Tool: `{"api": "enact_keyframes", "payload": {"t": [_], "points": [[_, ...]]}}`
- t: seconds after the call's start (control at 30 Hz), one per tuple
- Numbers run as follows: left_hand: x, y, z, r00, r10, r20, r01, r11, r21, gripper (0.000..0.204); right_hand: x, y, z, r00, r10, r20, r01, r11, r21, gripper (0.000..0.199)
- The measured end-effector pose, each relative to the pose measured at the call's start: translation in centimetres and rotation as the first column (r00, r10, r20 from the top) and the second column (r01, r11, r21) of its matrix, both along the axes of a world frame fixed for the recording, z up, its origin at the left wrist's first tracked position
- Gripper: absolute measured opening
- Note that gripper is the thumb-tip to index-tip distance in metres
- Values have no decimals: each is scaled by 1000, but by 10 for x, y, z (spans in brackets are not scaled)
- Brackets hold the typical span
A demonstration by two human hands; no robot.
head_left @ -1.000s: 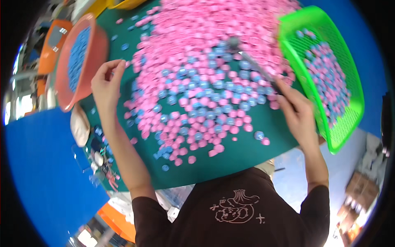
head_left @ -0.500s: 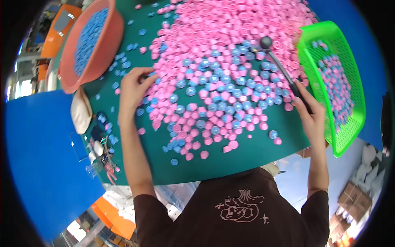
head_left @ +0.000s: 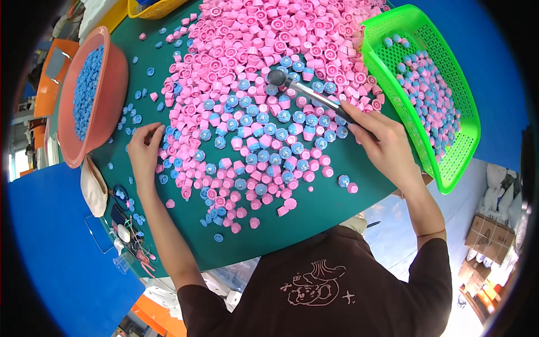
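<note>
My right hand (head_left: 384, 143) grips the black handle of a small hammer (head_left: 317, 96) with a metal shaft and a dark, rounded head. The hammer points left above a scatter of joined blue-and-pink pieces (head_left: 283, 117), small cups with blue tops. Behind them spreads a large heap of loose pink cups (head_left: 264, 33). At the heap's left edge is my left hand (head_left: 145, 150), its thumb and fingertips drawn together beside a few loose blue caps (head_left: 164, 179). Whatever those fingertips may hold is hidden.
An orange-pink basin (head_left: 112, 84) of blue caps stands at the left. On the right a green basket (head_left: 463, 95) holds many joined pieces. A beige pouch (head_left: 93, 188) and assorted small items (head_left: 126, 233) lie along the green table's (head_left: 224, 253) left edge. A yellow container (head_left: 160, 10) is at the back.
The hammer and my right hand have swung left, bringing its head from the pile's right side to above the middle pieces. The whole view has shifted; my left hand stays by the heap's left edge.
</note>
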State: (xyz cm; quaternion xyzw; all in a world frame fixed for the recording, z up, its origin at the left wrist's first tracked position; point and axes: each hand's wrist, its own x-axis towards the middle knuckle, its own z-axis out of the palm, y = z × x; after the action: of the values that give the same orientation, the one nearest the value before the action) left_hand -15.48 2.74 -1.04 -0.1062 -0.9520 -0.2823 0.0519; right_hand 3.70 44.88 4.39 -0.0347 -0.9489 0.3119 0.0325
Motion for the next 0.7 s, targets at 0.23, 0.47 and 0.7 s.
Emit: {"api": "enact_keyframes", "payload": {"t": [0.23, 0.47, 0.7], "points": [[-3, 0, 14, 985, 57, 165, -47, 997, -67, 27, 7, 13, 3, 996, -91, 26, 92, 993, -78, 42], [12, 67, 45, 999, -15, -33, 16, 1000, 17, 26, 11, 17, -6, 995, -95, -18, 89, 969, -230, 41], [11, 205, 31, 756, -649, -86, 655, 750, 92, 22, 15, 16, -7, 993, -106, -52, 83, 939, -333, 42]]}}
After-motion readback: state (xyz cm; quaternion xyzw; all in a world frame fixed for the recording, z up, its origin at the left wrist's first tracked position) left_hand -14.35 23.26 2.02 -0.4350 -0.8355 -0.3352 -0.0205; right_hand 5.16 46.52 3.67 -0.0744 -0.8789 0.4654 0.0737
